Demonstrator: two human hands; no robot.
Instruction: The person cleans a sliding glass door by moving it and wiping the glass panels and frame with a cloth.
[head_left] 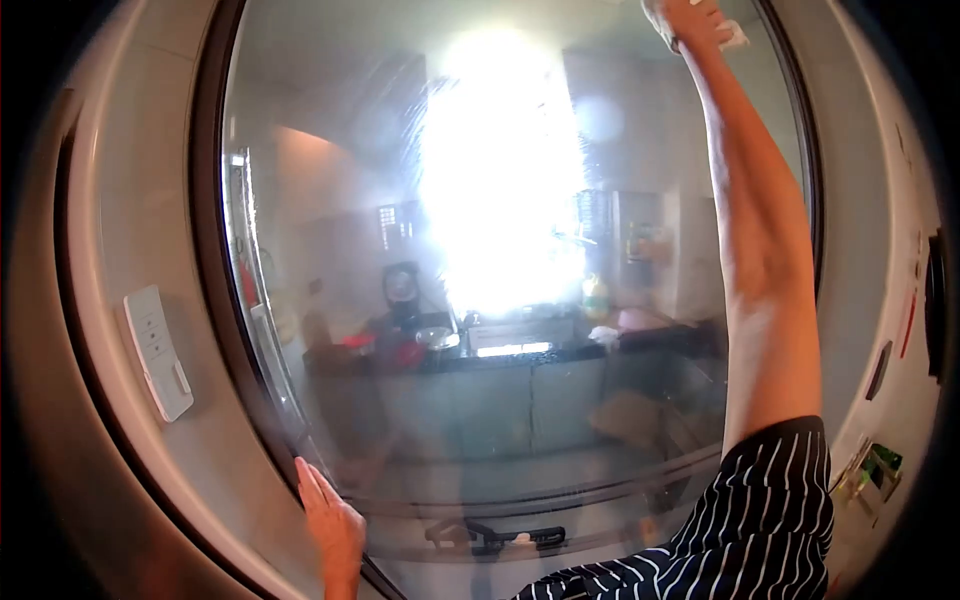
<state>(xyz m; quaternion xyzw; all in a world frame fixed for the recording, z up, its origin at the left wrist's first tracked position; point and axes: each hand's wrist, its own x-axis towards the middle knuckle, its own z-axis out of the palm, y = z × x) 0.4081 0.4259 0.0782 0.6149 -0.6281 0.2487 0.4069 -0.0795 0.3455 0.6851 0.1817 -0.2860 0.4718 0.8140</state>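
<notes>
In front of me stands a large glossy panel (460, 430) in a dark frame (207, 200), with faint streaks on it around a bright window reflection. High at the upper right, my right hand (695, 22) is closed around a white cloth (735, 37) against the panel; the top of the hand is cut off by the view's edge. My left hand (333, 525) lies at the lower left along the dark frame, its fingers stretched out and holding nothing.
On the pale surface left of the frame is a white remote-like device (157, 352). Small items, including a green and gold piece (870, 475), are attached to the right side. A kitchen counter and window appear as reflections. A striped sleeve (760, 510) covers my upper right arm.
</notes>
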